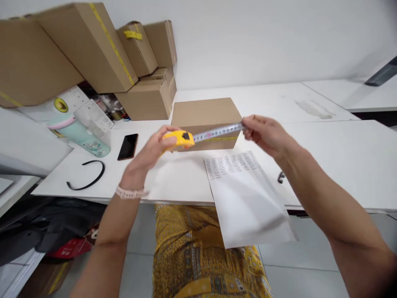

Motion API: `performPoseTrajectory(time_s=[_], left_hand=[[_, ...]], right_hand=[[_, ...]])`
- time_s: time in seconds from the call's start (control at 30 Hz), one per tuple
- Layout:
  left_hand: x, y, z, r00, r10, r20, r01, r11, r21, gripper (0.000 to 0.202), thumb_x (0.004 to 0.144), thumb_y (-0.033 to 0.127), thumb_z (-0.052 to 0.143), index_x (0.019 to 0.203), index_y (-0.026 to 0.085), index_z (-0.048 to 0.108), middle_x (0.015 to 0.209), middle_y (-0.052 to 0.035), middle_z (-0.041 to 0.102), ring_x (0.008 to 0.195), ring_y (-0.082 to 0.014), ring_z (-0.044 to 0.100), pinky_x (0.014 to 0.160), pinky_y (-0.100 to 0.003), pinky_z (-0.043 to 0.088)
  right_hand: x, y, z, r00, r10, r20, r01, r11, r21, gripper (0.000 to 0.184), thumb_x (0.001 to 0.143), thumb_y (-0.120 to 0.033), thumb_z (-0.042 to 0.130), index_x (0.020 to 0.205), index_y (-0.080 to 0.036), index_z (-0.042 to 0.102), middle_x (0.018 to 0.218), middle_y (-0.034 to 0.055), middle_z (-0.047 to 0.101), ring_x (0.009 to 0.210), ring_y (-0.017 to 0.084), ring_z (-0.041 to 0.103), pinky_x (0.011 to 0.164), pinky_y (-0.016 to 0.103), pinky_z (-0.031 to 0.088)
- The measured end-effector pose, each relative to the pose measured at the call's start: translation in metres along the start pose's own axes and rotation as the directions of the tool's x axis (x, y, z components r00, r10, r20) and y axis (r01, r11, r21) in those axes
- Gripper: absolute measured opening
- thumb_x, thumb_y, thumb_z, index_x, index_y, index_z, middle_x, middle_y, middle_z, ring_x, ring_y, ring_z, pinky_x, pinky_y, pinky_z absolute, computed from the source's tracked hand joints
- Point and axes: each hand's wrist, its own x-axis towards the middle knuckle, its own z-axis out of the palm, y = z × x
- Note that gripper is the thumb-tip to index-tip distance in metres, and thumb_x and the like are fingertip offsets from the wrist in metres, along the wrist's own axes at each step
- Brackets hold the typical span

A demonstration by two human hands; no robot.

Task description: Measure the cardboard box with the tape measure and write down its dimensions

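My left hand (156, 145) is closed around the yellow case of a tape measure (178, 140). Its silver blade stretches to the right, where my right hand (258, 131) pinches the free end. Behind the blade, a closed cardboard box (204, 112) lies on the white table, with a strip of yellow tape along its front side. From this angle I cannot tell whether the blade touches the box. A sheet of paper (245, 198) with rows of writing at its top hangs over the table's front edge, below my right hand.
Several cardboard boxes (145, 97) are stacked at the back left. Before them are a mint tumbler (83, 134), a dark phone (128, 147) and a black curved band (101, 174). A small dark object (281, 177) lies right of the paper. The white table (182, 178) ends close to my lap.
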Motion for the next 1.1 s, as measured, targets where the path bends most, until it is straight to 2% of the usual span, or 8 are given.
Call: performPoseTrajectory(time_s=[0.07,0.17,0.23,0.33,0.43,0.7,0.9,1.1], left_hand=[[0.032,0.011,-0.034,0.997,0.029,-0.071,-0.027,0.999,0.029,0.04,0.079,0.042,0.068,0.109,0.017,0.062,0.108,-0.0072,0.072,0.092,-0.0215,0.067,0.073,-0.032,0.049],[0.074,0.018,-0.079,0.994,-0.045,-0.101,0.052,0.997,0.062,0.037,0.084,0.046,0.063,0.107,0.017,0.065,0.096,-0.0048,0.073,0.078,-0.0167,0.062,0.067,-0.03,0.047],[0.093,0.017,-0.1,0.992,-0.072,-0.103,0.08,0.994,0.07,0.039,0.086,0.05,0.062,0.105,0.016,0.065,0.087,-0.0039,0.072,0.071,-0.0148,0.058,0.07,-0.033,0.048],[0.11,0.011,-0.118,0.992,-0.09,-0.092,0.098,0.991,0.088,0.042,0.086,0.055,0.063,0.099,0.016,0.067,0.072,-0.0023,0.069,0.066,-0.0141,0.055,0.076,-0.038,0.05],[0.121,0.004,-0.127,0.992,-0.099,-0.073,0.105,0.99,0.096,0.044,0.084,0.058,0.065,0.096,0.016,0.068,0.068,-0.0013,0.069,0.064,-0.0141,0.055,0.076,-0.038,0.051],[0.133,-0.009,-0.133,0.98,-0.189,-0.065,0.193,0.98,0.052,0.045,0.065,0.054,0.075,0.091,0.017,0.069,0.074,-0.0067,0.073,0.058,-0.0171,0.059,0.048,-0.028,0.039],[0.138,-0.017,-0.123,0.977,-0.208,-0.041,0.209,0.978,0.007,0.049,0.065,0.056,0.075,0.095,0.018,0.07,0.086,-0.0075,0.075,0.064,-0.0174,0.062,0.049,-0.025,0.04],[0.142,-0.024,-0.129,0.977,-0.213,-0.006,0.213,0.977,-0.02,0.053,0.066,0.058,0.075,0.101,0.018,0.07,0.089,-0.0057,0.074,0.063,-0.0157,0.062,0.051,-0.025,0.04]], right_hand=[[0.04,-0.007,-0.021,0.992,-0.03,-0.123,0.034,0.999,0.028,0.032,0.086,-0.04,0.075,0.071,-0.019,0.055,0.067,-0.0006,0.054,0.058,0.009,0.046,0.054,0.024,0.041],[0.086,-0.003,-0.04,0.976,0.053,-0.211,-0.038,0.996,0.077,0.021,0.088,-0.029,0.071,0.074,-0.018,0.06,0.068,0.0001,0.055,0.06,0.01,0.048,0.055,0.023,0.041],[0.103,0.006,-0.041,0.958,0.129,-0.255,-0.113,0.991,0.075,0.019,0.086,-0.025,0.072,0.072,-0.017,0.06,0.066,-0.0005,0.055,0.061,0.01,0.049,0.059,0.024,0.044],[0.115,0.019,-0.031,0.944,0.164,-0.287,-0.155,0.986,0.053,0.02,0.084,-0.024,0.073,0.071,-0.018,0.059,0.066,-0.0012,0.054,0.063,0.01,0.05,0.065,0.026,0.047],[0.123,0.027,-0.02,0.941,0.147,-0.304,-0.141,0.989,0.044,0.02,0.084,-0.024,0.071,0.07,-0.018,0.057,0.069,-0.001,0.055,0.066,0.01,0.051,0.067,0.025,0.048],[0.137,0.035,-0.009,0.919,0.156,-0.362,-0.197,0.977,-0.08,0.02,0.079,-0.025,0.073,0.075,-0.019,0.055,0.074,-0.001,0.058,0.069,0.011,0.053,0.06,0.022,0.043],[0.134,0.037,-0.004,0.914,0.14,-0.38,-0.23,0.951,-0.204,0.023,0.077,-0.033,0.077,0.078,-0.019,0.058,0.073,0.0009,0.061,0.066,0.013,0.053,0.055,0.025,0.04],[0.137,0.044,-0.009,0.913,0.105,-0.395,-0.237,0.923,-0.303,0.033,0.08,-0.042,0.074,0.066,-0.02,0.053,0.066,0.0025,0.06,0.062,0.014,0.05,0.053,0.027,0.038]])
